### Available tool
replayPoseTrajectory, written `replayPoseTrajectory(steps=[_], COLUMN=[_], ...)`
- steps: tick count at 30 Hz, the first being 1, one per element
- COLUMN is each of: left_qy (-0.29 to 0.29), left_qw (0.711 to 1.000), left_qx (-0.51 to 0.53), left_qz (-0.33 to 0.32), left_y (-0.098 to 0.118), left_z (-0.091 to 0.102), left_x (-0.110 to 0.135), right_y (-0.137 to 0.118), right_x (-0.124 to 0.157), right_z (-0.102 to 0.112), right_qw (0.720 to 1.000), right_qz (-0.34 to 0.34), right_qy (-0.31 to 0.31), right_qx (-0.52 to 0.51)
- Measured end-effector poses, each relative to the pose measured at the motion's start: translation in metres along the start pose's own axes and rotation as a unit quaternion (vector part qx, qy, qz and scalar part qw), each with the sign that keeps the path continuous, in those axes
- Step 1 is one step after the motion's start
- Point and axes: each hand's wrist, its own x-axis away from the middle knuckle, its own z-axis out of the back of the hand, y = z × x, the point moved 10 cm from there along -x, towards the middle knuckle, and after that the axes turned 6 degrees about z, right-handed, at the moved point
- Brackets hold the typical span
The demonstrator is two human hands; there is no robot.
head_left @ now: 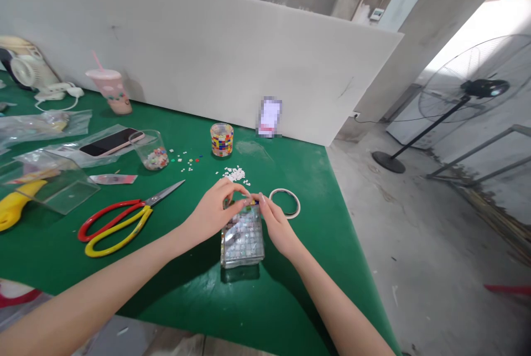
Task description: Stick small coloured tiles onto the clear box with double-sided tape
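Note:
A clear box covered with small shiny mosaic tiles (pixel 244 234) is tilted between my two hands, just above the green tabletop. My left hand (pixel 213 207) is closed at its upper left edge, thumb along the tiled face and index finger curled to the thumb. Against the upper right corner press the fingers of my right hand (pixel 277 226). A few coloured tiles show at the top edge between the fingertips; whether a loose tile is pinched there is hidden. Just beyond lies a pile of white tiles (pixel 235 174). A white ring (pixel 297 208) rests right of my right hand.
Red-and-yellow-handled scissors (pixel 146 204) lie left. Behind stand a mosaic-covered cup (pixel 222 142) and a tilted clear cup (pixel 155 158) of tiles. Farther left are a phone (pixel 111 142), a clear tray (pixel 68 193) and a pink drink cup (pixel 112 92). A white panel (pixel 186 52) borders the back.

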Motion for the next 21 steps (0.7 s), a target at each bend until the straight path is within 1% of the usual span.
replayPoseTrajectory(steps=[3, 5, 9, 12, 15, 18, 21], left_qy=[0.025, 0.024, -0.012, -0.04, -0.062, -0.073, -0.072], left_qw=[1.0, 1.0, 1.0, 0.999, 0.998, 0.996, 0.994], left_qx=[0.009, 0.007, 0.0, -0.001, 0.001, 0.009, 0.024], left_qz=[0.01, 0.009, 0.013, 0.018, 0.029, 0.049, 0.075], left_y=[-0.005, -0.006, -0.005, -0.004, -0.006, -0.011, -0.018], left_z=[0.0, -0.004, -0.014, -0.013, -0.011, -0.013, -0.018], left_x=[-0.002, -0.003, -0.008, -0.014, -0.018, -0.019, -0.017], right_y=[0.001, 0.003, 0.012, 0.019, 0.02, 0.017, 0.015], right_x=[0.0, 0.0, 0.001, 0.002, 0.002, 0.002, 0.003], right_z=[0.0, 0.002, 0.009, 0.011, 0.011, 0.01, 0.009], right_qw=[1.0, 1.0, 0.998, 0.997, 0.997, 0.997, 0.997], right_qz=[-0.003, -0.008, -0.023, -0.031, -0.034, -0.036, -0.039], right_qy=[0.006, 0.018, 0.053, 0.063, 0.064, 0.064, 0.06], right_qx=[-0.003, -0.003, -0.006, -0.017, -0.026, -0.028, -0.027])
